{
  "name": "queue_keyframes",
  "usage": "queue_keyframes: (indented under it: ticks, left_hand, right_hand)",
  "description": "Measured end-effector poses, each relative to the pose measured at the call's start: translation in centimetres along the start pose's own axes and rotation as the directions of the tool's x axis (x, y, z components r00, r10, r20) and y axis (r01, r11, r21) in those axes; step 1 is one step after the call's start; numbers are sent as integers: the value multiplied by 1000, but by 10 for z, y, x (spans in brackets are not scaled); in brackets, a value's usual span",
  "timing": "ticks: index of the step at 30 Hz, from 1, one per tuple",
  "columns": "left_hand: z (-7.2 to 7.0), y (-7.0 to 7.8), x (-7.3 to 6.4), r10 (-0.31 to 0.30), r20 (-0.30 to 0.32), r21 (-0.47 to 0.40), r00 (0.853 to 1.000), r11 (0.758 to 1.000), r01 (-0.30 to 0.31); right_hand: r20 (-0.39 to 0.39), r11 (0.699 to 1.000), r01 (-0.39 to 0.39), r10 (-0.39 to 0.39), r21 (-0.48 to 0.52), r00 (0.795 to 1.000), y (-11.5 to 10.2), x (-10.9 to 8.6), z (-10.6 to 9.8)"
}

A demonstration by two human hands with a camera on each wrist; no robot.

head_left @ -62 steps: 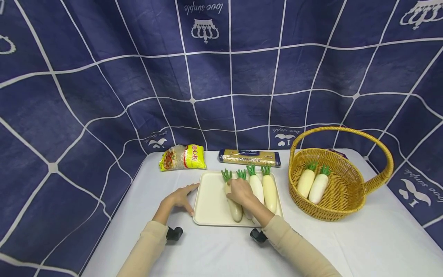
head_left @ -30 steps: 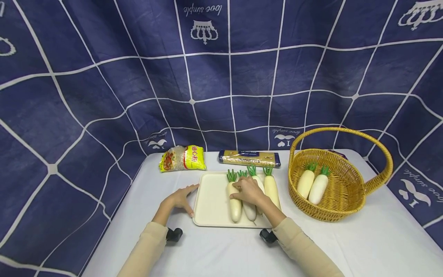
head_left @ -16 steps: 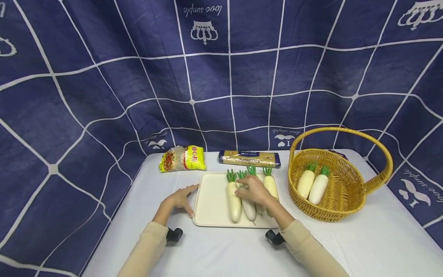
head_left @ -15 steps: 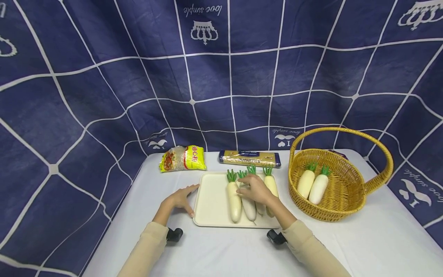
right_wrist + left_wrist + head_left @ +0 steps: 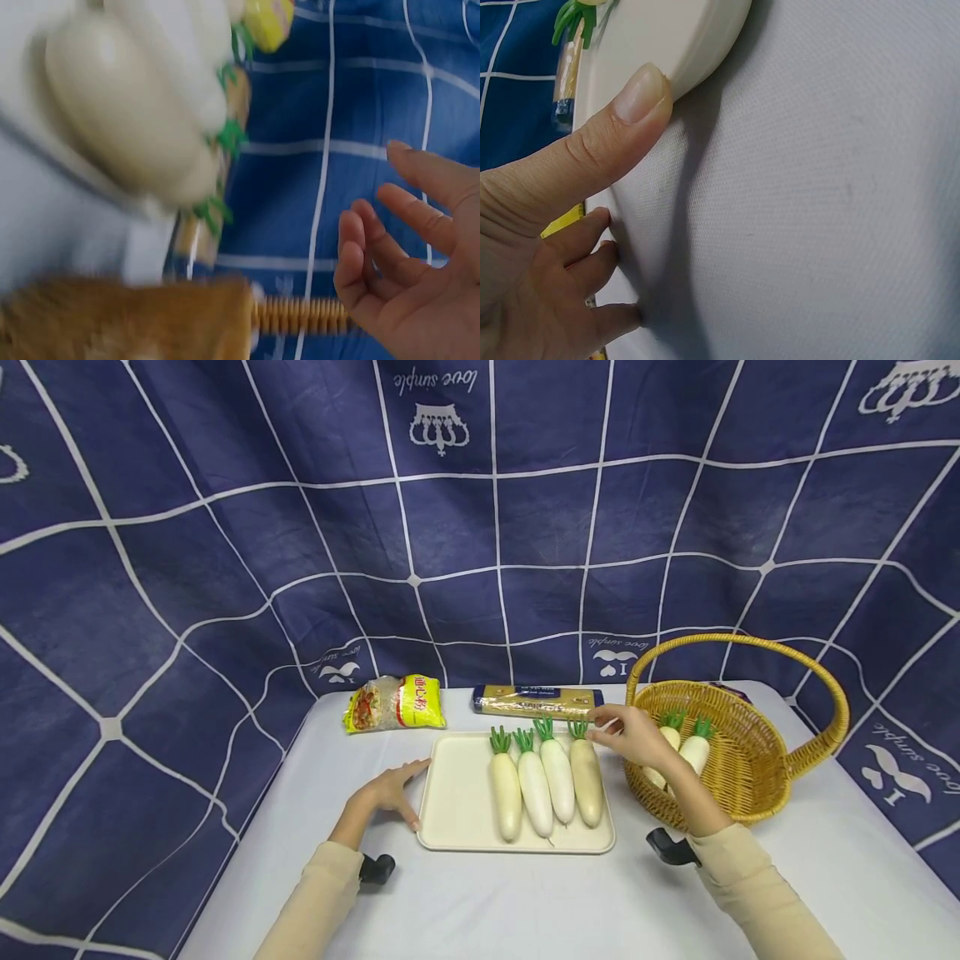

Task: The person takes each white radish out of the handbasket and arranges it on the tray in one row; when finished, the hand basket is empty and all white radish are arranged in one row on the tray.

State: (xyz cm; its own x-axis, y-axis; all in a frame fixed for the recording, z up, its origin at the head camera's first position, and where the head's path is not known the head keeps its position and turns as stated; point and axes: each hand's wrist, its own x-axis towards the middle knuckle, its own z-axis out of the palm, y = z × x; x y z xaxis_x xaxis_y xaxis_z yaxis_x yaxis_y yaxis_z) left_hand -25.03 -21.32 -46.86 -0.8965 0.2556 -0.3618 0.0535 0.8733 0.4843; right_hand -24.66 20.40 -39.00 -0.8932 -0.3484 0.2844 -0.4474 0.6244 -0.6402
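Note:
Several white radishes (image 5: 506, 793) with green tops lie side by side on the right part of a cream tray (image 5: 456, 793). At the tray's left side is my left hand (image 5: 386, 793), fingers spread, with the thumb (image 5: 585, 157) right at the tray's corner in the left wrist view. My right hand (image 5: 636, 737) is raised between the tray and the wicker basket (image 5: 750, 777), overlapping the basket's left rim in the head view. Its fingers are loosely bent and hold nothing, as the right wrist view shows. Two more radishes (image 5: 697, 752) lie in the basket, partly hidden by this hand.
Behind the tray lie a yellow bag of dry food (image 5: 395, 702) and a long pack of pasta (image 5: 536, 700). The basket's tall handle (image 5: 742, 639) arches over it. A blue curtain (image 5: 480, 527) with white lines hangs behind the white table (image 5: 480, 902).
Earlier, my right hand shifted the two left radishes slightly right. It has since let go and moved right and up, off the radishes toward the basket. My left hand has stayed in place.

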Motion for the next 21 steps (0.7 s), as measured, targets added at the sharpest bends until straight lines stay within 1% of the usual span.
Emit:
queue_keyframes:
  ticks: [5, 8, 9, 11, 12, 14, 15, 18, 21]
  left_hand:
    - [1, -2, 1, 10, -1, 0, 1000, 1000, -10]
    - [0, -1, 1, 14, -1, 0, 1000, 1000, -14]
    - [1, -1, 1, 14, 0, 0, 1000, 1000, -14]
    - [0, -1, 1, 14, 1, -1, 1000, 1000, -14]
    - [0, -1, 1, 16, 2, -3, 1000, 1000, -16]
    - [0, -1, 1, 19, 0, -3, 1000, 1000, -19]
    - [0, -1, 1, 20, 0, -3, 1000, 1000, -20]
    - [0, -1, 1, 25, -1, -4, 1000, 1000, -25]
    - [-1, -1, 1, 24, 3, -5, 1000, 1000, -24]
  right_hand:
    - [-11, 1000, -27, 27, -14, 1000, 22, -7, -36]
    - [40, 996, -84, 85, -37, 996, 32, -11, -56]
    - [70, 992, -120, 122, -35, 990, 36, -12, -62]
    - [135, 980, -199, 200, -26, 970, 42, -13, -73]
    - [170, 971, -236, 237, -24, 957, 46, -14, -78]
    - [212, 954, -298, 294, -11, 932, 55, -13, -87]
    - [223, 945, -326, 322, -20, 920, 58, -14, -90]
    - [244, 927, -374, 373, -44, 895, 71, -14, -99]
    - [265, 910, -415, 405, -20, 875, 82, -15, -103]
